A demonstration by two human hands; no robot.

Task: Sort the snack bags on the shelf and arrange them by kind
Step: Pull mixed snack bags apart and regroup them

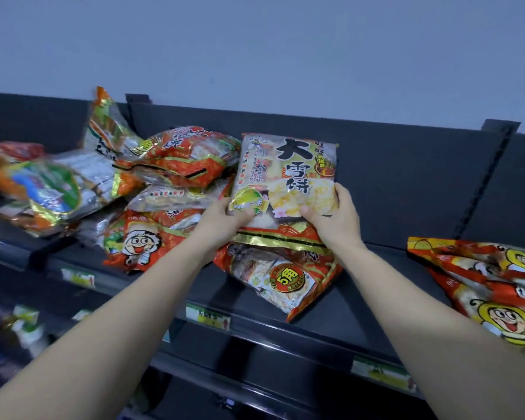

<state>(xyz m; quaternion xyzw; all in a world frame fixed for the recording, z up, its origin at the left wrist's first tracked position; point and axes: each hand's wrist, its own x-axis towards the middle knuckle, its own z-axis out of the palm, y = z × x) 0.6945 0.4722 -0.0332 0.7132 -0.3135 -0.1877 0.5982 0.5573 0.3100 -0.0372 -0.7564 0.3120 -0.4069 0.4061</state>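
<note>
The left grip and the right grip both hold one snack bag, a pale bag with big black characters and pictures of yellow crackers. It stands upright in front of the dark back panel of the shelf. The left grip's thumb is curled onto the bag's front at its lower left, over a green round badge, and the right grip pinches the lower right edge with its fingers wrapped round the side. The bag's red and gold bottom seam rests on a second bag, which lies flat near the shelf's front edge and shows a round orange badge. To the left is a loose pile of red and orange bags, with a bag printed with a cartoon face at its front and a tall bag leaning on the back panel. Further left the bags are blurred. At the far right, well apart, lie red bags with yellow cartoon faces. Price labels sit along the shelf's front rail.
</note>
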